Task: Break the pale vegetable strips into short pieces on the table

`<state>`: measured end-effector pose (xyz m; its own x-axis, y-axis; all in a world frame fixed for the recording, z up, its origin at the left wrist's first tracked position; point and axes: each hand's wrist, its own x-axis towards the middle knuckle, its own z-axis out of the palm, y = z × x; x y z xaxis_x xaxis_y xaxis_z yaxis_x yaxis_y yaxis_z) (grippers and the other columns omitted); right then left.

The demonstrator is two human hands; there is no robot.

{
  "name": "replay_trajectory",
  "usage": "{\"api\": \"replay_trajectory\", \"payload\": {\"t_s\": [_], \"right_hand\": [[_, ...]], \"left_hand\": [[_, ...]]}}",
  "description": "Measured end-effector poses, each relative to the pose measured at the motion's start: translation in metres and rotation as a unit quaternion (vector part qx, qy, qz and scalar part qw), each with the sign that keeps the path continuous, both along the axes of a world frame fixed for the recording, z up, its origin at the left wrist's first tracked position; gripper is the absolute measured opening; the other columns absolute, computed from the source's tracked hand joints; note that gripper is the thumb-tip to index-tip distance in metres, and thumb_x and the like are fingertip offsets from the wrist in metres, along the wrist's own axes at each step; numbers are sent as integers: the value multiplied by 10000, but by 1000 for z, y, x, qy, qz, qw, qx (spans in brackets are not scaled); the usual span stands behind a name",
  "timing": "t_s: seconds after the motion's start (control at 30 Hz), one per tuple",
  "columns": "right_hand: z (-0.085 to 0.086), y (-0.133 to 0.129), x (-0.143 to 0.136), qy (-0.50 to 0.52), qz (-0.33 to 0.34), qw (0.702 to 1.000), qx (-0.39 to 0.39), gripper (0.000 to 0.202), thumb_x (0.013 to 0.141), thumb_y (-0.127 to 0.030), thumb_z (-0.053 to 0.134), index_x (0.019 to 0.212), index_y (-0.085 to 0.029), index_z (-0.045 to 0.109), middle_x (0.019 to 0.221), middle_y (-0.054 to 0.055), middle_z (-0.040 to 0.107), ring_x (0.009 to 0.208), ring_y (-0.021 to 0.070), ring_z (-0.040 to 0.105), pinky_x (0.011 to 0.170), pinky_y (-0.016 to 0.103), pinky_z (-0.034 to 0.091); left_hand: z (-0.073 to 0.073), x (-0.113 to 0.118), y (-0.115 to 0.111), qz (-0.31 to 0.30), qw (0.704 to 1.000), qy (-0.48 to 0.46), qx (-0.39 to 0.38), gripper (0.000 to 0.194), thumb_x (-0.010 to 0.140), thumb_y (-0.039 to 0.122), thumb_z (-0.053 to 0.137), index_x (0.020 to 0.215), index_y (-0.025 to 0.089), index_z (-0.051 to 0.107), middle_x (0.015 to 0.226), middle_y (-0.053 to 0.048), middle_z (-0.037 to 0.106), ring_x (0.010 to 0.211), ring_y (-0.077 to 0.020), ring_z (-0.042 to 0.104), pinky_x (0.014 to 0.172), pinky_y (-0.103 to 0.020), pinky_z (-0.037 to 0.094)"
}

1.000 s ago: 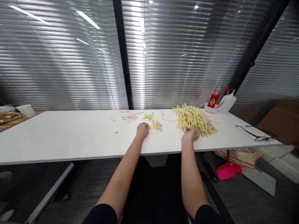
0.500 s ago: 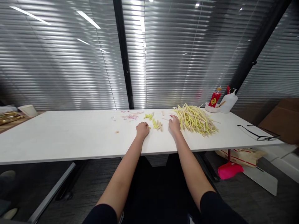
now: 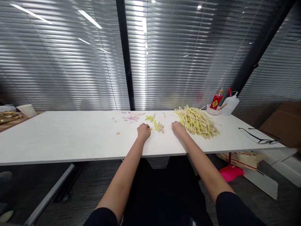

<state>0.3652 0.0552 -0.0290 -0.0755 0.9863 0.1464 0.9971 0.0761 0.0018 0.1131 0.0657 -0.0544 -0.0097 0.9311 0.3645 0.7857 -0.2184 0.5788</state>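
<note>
Head view: the person's left hand (image 3: 144,130) rests on the white table (image 3: 80,135), its fingers curled narrow around a yellow piece (image 3: 150,129), whose small tip shows at the fingertips; how much more lies inside the hand cannot be told. The right hand (image 3: 178,129), well apart from it, is also drawn in, pinching a thin pale strip (image 3: 171,126) that pokes out toward the left hand. Just beyond the right hand's outer side lies the large pile of yellow and cream strips (image 3: 197,121), loosely tangled on the table. Between the 2 hands, nearer the left, sits a small yellow-and-cream cluster (image 3: 158,126), with a yellow cluster (image 3: 149,118) behind it. Pinkish loops (image 3: 132,118) are scattered farther back. Past the pile stand a red bottle (image 3: 216,100) and a white squeeze bottle (image 3: 229,105); black-framed glasses (image 3: 261,139) lie near the table's right end.
</note>
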Motion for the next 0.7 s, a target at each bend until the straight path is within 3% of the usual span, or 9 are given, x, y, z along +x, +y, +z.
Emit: {"api": "replay_trajectory", "payload": {"t_s": [0.2, 0.33, 0.43, 0.5, 0.6, 0.7], "right_hand": [[29, -15, 45, 10, -15, 999, 26, 291, 867, -91, 410, 1024, -123, 653, 1041, 154, 640, 1002, 207, 590, 853, 258, 405], [29, -37, 73, -10, -35, 997, -66, 315, 830, -80, 445, 1061, -122, 655, 1052, 172, 661, 999, 244, 616, 835, 308, 437], [26, -57, 83, -19, -13, 994, -108, 524, 778, -24, 468, 1263, -201, 557, 1259, 142, 590, 1158, 261, 551, 955, 382, 401], [28, -70, 80, -28, -34, 993, -107, 679, 741, 4, 482, 1364, -266, 456, 1414, 110, 460, 1306, 306, 410, 1051, 498, 297], [38, -86, 59, -28, -73, 995, -60, 787, 683, -1, 556, 1401, -286, 405, 1516, 104, 293, 1400, 402, 181, 1068, 655, 120], [49, -88, 18, 26, 23, 999, 27, 756, 676, -109, 657, 1380, -270, 433, 1510, 115, 300, 1391, 413, 188, 1074, 655, 91]], "left_hand": [[6, 0, -6, 4, 997, 78, -28, 260, 800, 152, 450, 919, 209, 674, 1073, -98, 618, 1044, -261, 517, 888, -409, 345], [5, 1, -4, -3, 996, 84, -30, 261, 780, 164, 477, 935, 205, 683, 1071, -113, 620, 1062, -288, 507, 896, -430, 336], [5, 1, -3, 1, 997, 73, -31, 230, 764, 163, 499, 897, 198, 683, 1037, -116, 623, 1042, -294, 513, 887, -435, 335], [5, 1, -3, 0, 997, 64, -30, 206, 764, 159, 502, 875, 194, 672, 1017, -117, 623, 1030, -294, 517, 880, -437, 333], [5, 0, -3, -2, 999, 46, -22, 183, 783, 160, 494, 884, 192, 643, 1031, -125, 615, 1030, -296, 518, 879, -447, 323], [3, 1, -3, -11, 1000, -11, 9, 166, 826, 178, 468, 913, 200, 607, 1040, -116, 610, 1026, -283, 525, 892, -457, 315]]}}
